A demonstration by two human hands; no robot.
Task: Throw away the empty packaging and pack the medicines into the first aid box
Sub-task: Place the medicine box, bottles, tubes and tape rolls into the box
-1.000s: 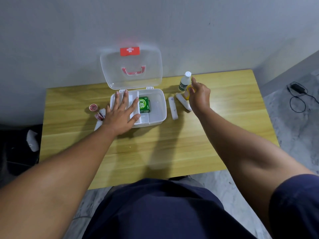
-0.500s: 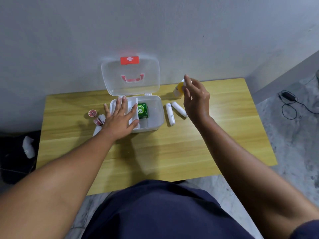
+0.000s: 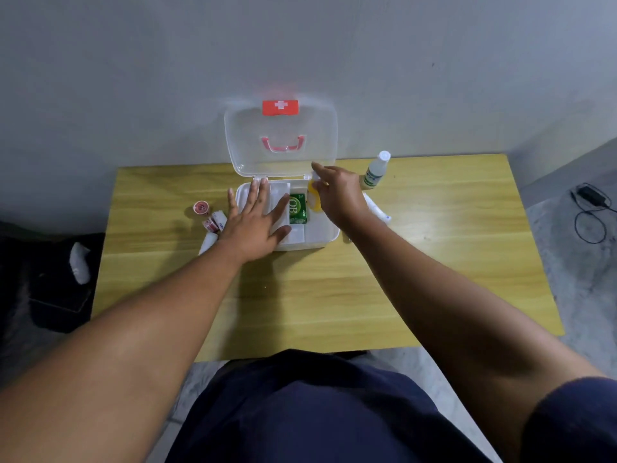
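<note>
The clear first aid box stands open at the back of the wooden table, its lid raised against the wall. A green packet lies inside. My left hand rests flat with fingers spread on the box's left part. My right hand hovers over the box's right part, holding a small yellow bottle with a white cap just above the inside. Behind my right wrist a white tube lies on the table, mostly hidden.
A white bottle with a green label stands right of the box. Left of the box lie a red tape roll and small red-and-white tubes. A black cable lies on the floor at right.
My right hand has carried the yellow bottle from the table right of the box leftward, over the box's right compartment. My left hand has stayed on the box.
</note>
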